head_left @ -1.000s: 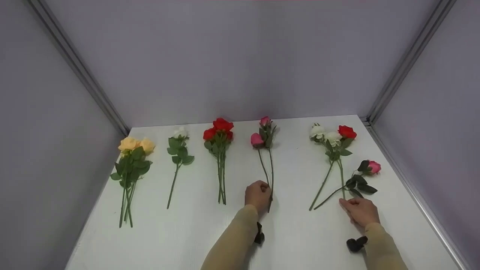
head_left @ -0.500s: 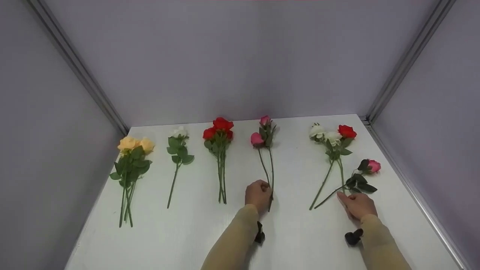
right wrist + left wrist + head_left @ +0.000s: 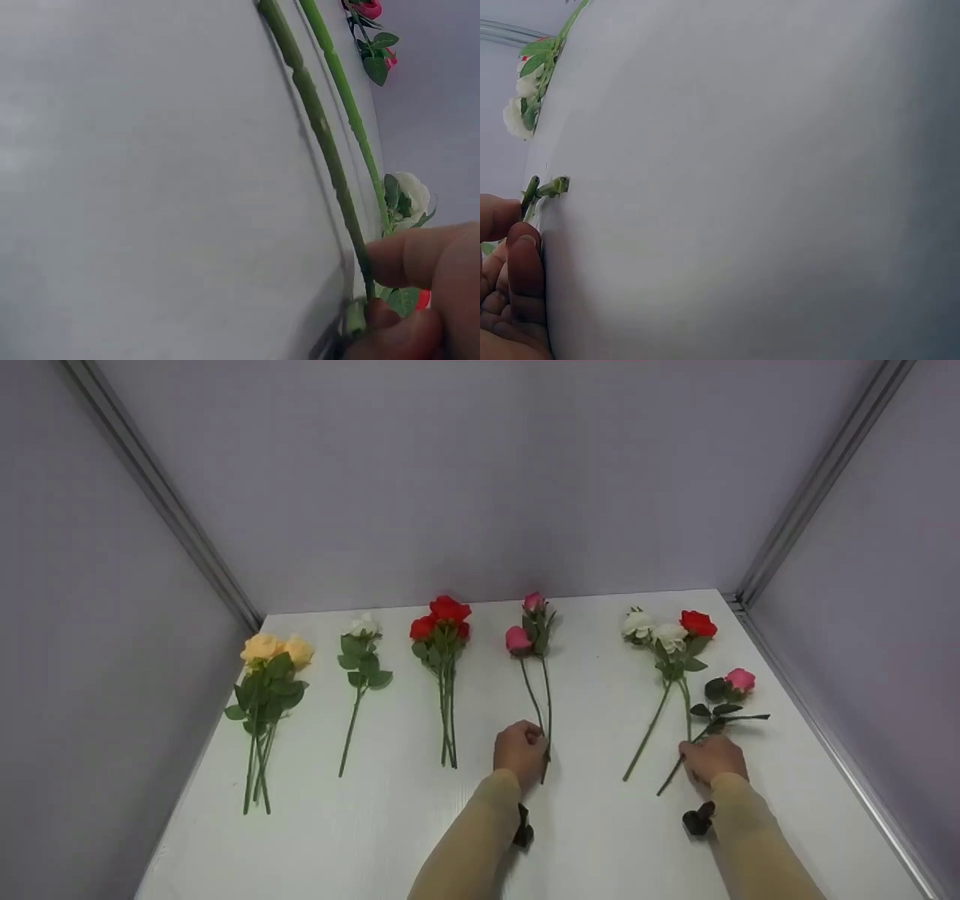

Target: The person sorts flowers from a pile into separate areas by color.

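Near the table's middle, my left hand (image 3: pixel 520 750) pinches the lower stems of two pink roses (image 3: pixel 517 639). Their stem ends (image 3: pixel 559 185) poke out past the thumb and finger in the left wrist view. On the right side, my right hand (image 3: pixel 716 757) grips the stem of another pink rose (image 3: pixel 740 680), which lies slanted with its cut end towards the front. In the right wrist view, thumb and finger pinch this dark green stem (image 3: pixel 322 135). A brighter stem (image 3: pixel 352 112) runs beside it. Just behind that hand lie two white roses (image 3: pixel 670 637) and a red rose (image 3: pixel 697 623).
Left on the white table (image 3: pixel 360 840) are a bunch of yellow roses (image 3: pixel 262 648), one white rose (image 3: pixel 364 625) and a bunch of red roses (image 3: pixel 450 610). Grey panels (image 3: pixel 480 472) enclose the back and both sides.
My right hand has moved a little forward and taken hold of the right pink rose's stem. That rose has turned steeper, its cut end shifting right. My left hand stays in place.
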`<state>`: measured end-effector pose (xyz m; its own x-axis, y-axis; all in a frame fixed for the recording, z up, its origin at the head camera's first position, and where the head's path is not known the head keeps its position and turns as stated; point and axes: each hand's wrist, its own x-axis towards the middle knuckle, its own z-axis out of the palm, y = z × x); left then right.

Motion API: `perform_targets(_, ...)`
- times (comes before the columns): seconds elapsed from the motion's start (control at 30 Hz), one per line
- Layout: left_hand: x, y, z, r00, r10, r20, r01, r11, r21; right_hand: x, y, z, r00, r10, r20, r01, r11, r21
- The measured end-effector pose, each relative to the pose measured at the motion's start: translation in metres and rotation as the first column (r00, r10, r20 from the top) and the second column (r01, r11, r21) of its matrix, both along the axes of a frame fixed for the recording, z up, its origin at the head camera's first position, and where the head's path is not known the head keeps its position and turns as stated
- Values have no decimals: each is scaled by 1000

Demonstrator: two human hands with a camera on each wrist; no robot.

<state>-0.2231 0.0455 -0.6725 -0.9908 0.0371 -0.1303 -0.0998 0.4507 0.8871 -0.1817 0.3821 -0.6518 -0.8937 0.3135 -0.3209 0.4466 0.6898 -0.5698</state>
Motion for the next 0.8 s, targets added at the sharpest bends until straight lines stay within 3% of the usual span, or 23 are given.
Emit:
perform_targets(0.2, -1, 0, 1, 1000, -10, 27, 10, 1000, -12, 2, 5, -5, 999, -37, -39, 36, 999, -32)
perform_targets(0.33, -1, 0, 3, 1000, -18, 7, 18, 1000, -15, 5, 11, -9, 994, -83, -67, 75, 991, -115)
perform_targets(0.53, 0, -3, 3, 1000, -23, -9, 23, 999, -24, 12, 18, -14, 985, -171, -35, 149, 927, -343)
perform_targets(0.8, 0, -5, 2, 1000, -15, -19, 15, 1000, 3, 12, 17, -8, 974, -226, -17, 195, 872, -449)
